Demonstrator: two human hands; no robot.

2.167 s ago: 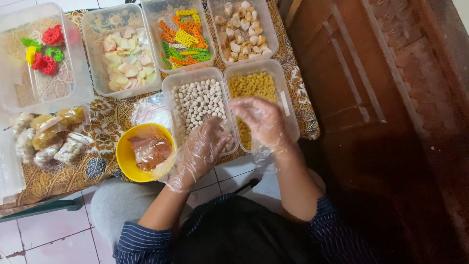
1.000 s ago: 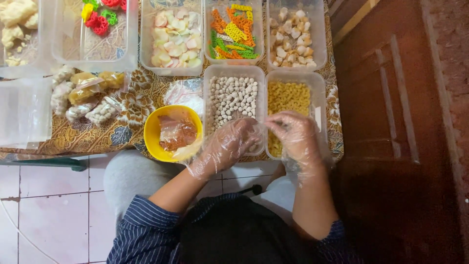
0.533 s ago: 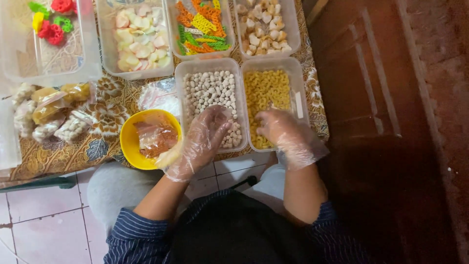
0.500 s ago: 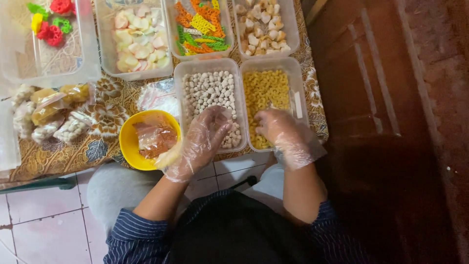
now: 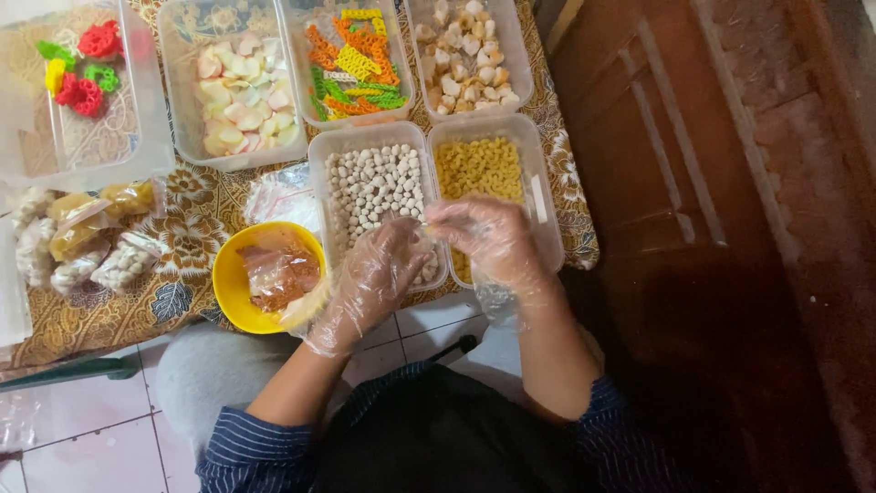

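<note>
Both my hands wear loose clear plastic gloves. My left hand (image 5: 370,278) lies over the near end of a clear tub of small white balls (image 5: 372,183). My right hand (image 5: 488,239) hovers over the near end of a tub of yellow curled macaroni crackers (image 5: 482,164). The fingertips of both hands meet above the seam between the two tubs, pinching what looks like a small clear plastic bag (image 5: 436,217), hard to tell from the gloves. A yellow bowl (image 5: 228,283) holding a packet of reddish-brown powder sits just left of my left wrist.
Farther back stand tubs of pale chips (image 5: 239,91), coloured strips (image 5: 351,55) and beige chunks (image 5: 465,55). A tub with red, green and yellow flower crackers (image 5: 82,68) is far left. Filled snack packets (image 5: 78,237) lie on the batik cloth (image 5: 192,237). A dark wooden door (image 5: 712,183) is at the right.
My hands have come together: the left left the white-ball tub's middle, the right moved left, and their fingertips now touch. The view shifted slightly.
</note>
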